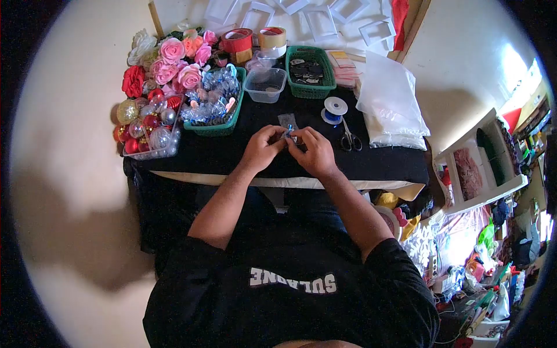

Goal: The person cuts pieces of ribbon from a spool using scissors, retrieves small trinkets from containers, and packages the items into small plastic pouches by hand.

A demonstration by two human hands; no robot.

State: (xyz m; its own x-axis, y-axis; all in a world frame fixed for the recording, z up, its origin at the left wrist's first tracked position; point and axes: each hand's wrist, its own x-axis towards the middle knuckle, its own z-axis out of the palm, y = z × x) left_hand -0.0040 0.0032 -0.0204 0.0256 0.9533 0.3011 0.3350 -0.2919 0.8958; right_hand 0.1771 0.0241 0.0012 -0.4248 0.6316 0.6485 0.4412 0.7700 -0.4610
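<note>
Above the black-covered table, both hands meet at a small clear plastic bag (286,120) with a bit of shiny blue ribbon (290,131) at its near end. My left hand (262,148) is closed in a pinch on the bag from the left. Pressed together at the ribbon are the fingers of my right hand (314,153). What the bag contains is too small to make out. Right of the hands stands a white spool (335,108) of blue ribbon, with black-handled scissors (350,139) lying beside it.
A green basket (234,119) of blue-tied packets stands left, near a bin of ornaments (152,130) and artificial flowers (174,64). Behind are a clear tub (265,86), tape rolls (237,40) and a green basket (311,90) of dark pieces. A white plastic bag (391,104) lies right.
</note>
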